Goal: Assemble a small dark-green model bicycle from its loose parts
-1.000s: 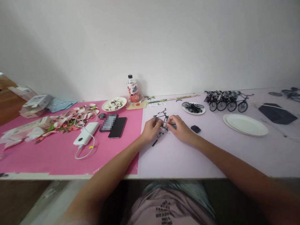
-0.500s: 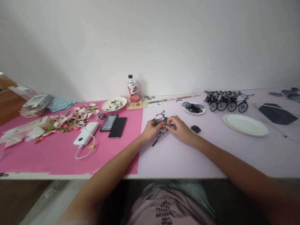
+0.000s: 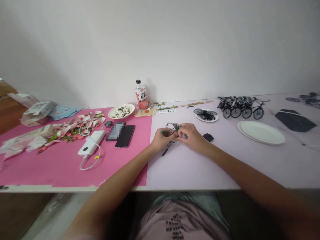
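Note:
Between my two hands is a small dark green and black toy bicycle [image 3: 172, 125], partly hidden by the fingers. My left hand [image 3: 161, 138] is closed on its left side, thumb and fingertips pressed together. From the right, my right hand [image 3: 191, 136] pinches the same toy, fingertips meeting those of the left. Thin black parts [image 3: 165, 152] lie on the table just below the hands. To the right of my right hand sits a small black piece [image 3: 208, 137].
Finished-looking toy bicycles [image 3: 241, 108] stand in a row at the back right. A plate of black parts [image 3: 217, 118] is nearer, with white plates [image 3: 265, 133] further right. On the pink left side are phones [image 3: 126, 136], a power bank [image 3: 92, 142], petals [image 3: 75, 126] and a bottle [image 3: 141, 96].
The toy bicycle has turned and tilted slightly between my hands, its handlebar end now lower. My fingers have shifted a little around it; both hands keep their hold.

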{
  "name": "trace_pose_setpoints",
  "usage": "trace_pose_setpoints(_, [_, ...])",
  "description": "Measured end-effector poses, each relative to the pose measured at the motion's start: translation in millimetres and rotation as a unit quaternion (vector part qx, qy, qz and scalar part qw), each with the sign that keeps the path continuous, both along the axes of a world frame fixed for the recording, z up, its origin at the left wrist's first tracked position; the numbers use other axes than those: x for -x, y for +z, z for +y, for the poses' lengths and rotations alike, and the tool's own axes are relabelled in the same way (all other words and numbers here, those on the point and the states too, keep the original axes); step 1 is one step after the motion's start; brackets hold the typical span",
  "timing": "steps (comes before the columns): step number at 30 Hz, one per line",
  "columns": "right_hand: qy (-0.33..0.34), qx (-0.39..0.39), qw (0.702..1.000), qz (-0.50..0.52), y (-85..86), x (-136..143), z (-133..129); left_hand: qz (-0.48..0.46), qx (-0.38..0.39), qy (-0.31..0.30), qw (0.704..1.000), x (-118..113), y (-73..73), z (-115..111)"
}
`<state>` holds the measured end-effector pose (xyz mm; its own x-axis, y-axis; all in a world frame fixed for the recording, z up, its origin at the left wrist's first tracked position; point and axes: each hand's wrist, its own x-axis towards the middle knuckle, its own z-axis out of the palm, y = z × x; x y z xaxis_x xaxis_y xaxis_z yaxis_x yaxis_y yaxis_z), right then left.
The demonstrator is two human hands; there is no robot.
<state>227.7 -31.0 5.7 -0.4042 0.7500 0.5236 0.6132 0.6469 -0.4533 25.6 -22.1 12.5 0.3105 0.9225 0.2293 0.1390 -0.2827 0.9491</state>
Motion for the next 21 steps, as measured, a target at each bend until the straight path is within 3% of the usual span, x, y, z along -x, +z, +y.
trace_pose_setpoints(11, [-0.099,-0.009,0.995,0.014,-0.1,-6.5,6.9,-0.087,0.031,0.097,0.991,0.0,4.4,5.2])
trace_pose_setpoints(21, [-0.134,0.031,0.985,-0.104,-31.9,-29.2,30.5,-0.093,0.018,0.144,0.985,0.8,-0.2,11.1])
